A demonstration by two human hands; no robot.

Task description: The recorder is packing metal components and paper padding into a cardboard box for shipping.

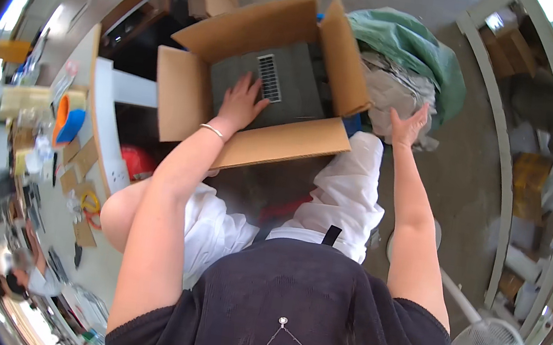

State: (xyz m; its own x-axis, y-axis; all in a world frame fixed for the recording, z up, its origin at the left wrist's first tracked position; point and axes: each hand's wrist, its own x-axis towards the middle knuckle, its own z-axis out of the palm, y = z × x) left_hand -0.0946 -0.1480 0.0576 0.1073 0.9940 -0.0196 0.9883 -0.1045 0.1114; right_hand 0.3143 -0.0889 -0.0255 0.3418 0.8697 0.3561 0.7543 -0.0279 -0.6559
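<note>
Left hand flat on a grey block in an open carton, right hand spread beside it

The fingers of the left hand (240, 102) are slightly apart and laid on the dark grey block (286, 100), gripping nothing visible. They reach in across the near left corner of the cardboard box (280, 145), and their tips lie just left of a white-barred panel (269, 77) on the block. The right hand (408, 126) has its thumb and fingers wide apart, outside the box's right edge, in front of a pale crumpled bundle (392, 88); whether it touches the bundle cannot be told.

The block sits inside the box, filling most of it from the left edge; a dark gap shows along the right edge. The flaps stand open. Beyond the right flap, green sheeting (438, 58) wraps around the bundle's far side. A bracelet (212, 131) circles the left wrist. To the left, an orange-and-blue roll (69, 121) rests near the right edge of a table (92, 166).
</note>
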